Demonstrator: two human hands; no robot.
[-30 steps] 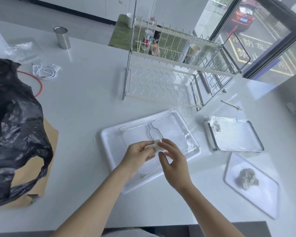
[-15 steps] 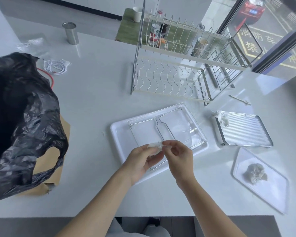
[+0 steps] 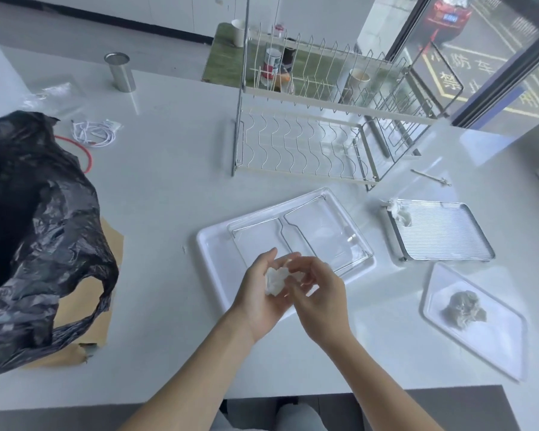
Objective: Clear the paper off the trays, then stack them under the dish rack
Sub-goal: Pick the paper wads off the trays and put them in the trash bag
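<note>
Head cam, only view: my left hand (image 3: 263,293) is cupped w/ a crumpled white paper wad (image 3: 275,280) lying in the palm, fingers curled loosely round it. My right hand (image 3: 319,293) is just beside it, fingertips bent in toward the wad – can't tell if they're actually pinching it or only touching. Both hands hover over the near edge of the big white plastic tray (image 3: 213,253), which has a clear plastic tray w/ a wire frame (image 3: 324,225) sitting in it.

Progress, as I judge it: those two look free of paper now, so approx one pick done. Left to do – the ribbed metal tray (image 3: 442,234) to the right has a white paper scrap (image 3: 399,213) at its far-left corner, and the small white flat tray (image 3: 492,337) nearest the table edge holds a grey crumpled paper ball (image 3: 463,309). The wad in hand needs dumping, prob into the black plastic bin bag (image 3: 35,237) at left. No tray is under the wire dish rack (image 3: 308,144) yet, so stacking hasn't started
</note>
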